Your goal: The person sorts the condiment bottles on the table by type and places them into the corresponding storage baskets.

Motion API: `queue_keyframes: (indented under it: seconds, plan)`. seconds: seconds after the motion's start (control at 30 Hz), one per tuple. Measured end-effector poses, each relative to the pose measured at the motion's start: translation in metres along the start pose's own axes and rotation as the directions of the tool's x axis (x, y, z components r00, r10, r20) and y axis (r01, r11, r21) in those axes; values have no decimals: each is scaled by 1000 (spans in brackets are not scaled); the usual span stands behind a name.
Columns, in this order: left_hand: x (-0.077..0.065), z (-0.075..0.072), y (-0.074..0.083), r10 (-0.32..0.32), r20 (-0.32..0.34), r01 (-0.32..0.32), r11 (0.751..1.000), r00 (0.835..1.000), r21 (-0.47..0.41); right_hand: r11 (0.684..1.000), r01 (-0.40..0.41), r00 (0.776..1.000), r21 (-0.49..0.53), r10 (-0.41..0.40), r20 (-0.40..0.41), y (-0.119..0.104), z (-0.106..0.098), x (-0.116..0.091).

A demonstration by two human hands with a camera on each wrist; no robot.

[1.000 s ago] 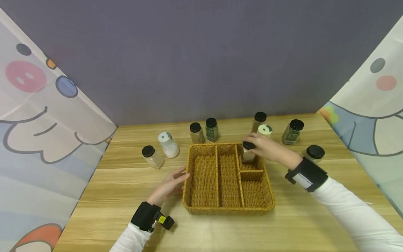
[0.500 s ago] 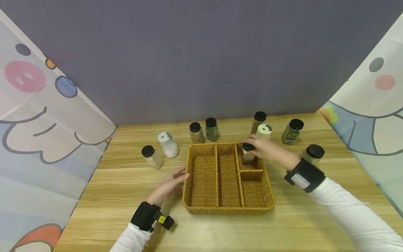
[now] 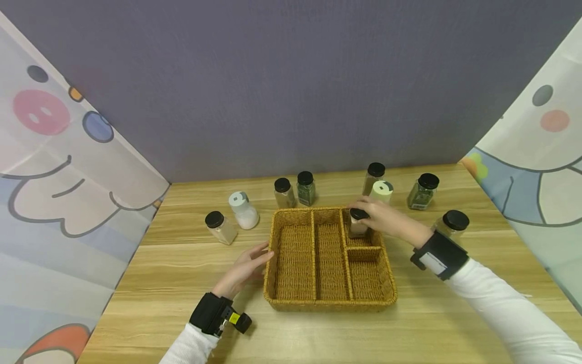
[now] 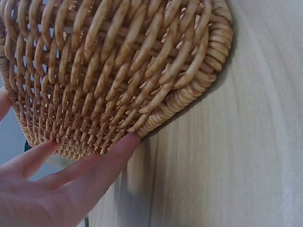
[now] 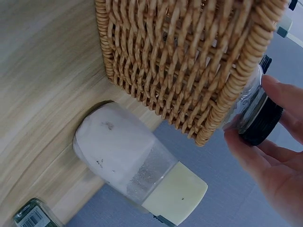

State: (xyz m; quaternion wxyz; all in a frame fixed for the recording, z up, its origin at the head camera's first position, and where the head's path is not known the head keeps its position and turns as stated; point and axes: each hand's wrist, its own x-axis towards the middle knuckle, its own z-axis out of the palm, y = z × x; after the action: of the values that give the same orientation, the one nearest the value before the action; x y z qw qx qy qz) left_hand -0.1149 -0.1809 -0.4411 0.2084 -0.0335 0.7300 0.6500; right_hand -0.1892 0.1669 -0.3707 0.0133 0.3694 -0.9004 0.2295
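From where I stood, the jar point(image 3: 358, 230) was inside the basket point(image 3: 327, 303), in its small far compartment, between one and two o'clock from the basket's centre. It looked roughly upright; whether its base had met the woven floor I couldn't tell. The right hand point(image 3: 379, 216) held it from above, thumb and fingers pinching the black lid point(image 5: 262, 120) at its edge.

I judged the jar stiff and fairly light, easily carried in one hand. Its clear wall looked smooth, glass or hard plastic, so likely slippery, and if glass, apt to chip on a knock. The lid seemed the better place to take hold: it stood highest and left the walls free in that tight compartment. A loose lid would make that grip risky, though, and I couldn't see how firmly it was screwed on.

At nine o'clock the left hand point(image 3: 243, 265) touched the basket's outer wall, its fingers extended and not wrapped round anything. The basket looked light and slightly springy, likely to slide on the smooth table point(image 3: 150, 283) if bumped; a palm against its side seemed enough to steady it. Just outside, at one o'clock, stood a pale-capped bottle point(image 5: 125, 146).
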Motion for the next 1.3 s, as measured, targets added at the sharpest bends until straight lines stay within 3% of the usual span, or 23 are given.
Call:
queue_keyframes:
  seconds: [0.3,0.53,0.83,1.13,1.3]
  plan:
    - [-1,0,-2,-6,-9,6,1000,1000,2,998,-57,998,-1,57,8,0,1,0]
    - [-1,-1,-3,-6,-17,6,1000,1000,8,995,-100,995,-18,100,-22,-3,-11,-10]
    - [0,0,-1,-8,0,8,1000,1000,-3,979,-192,981,-61,190,-48,3,-36,-45]
    - [0,0,0,1,0,-1,1000,1000,-5,966,-210,972,-150,189,-142,24,-58,-80]
    - [1,0,-1,0,6,0,1000,1000,2,946,-271,958,-177,248,-144,33,-64,-97]
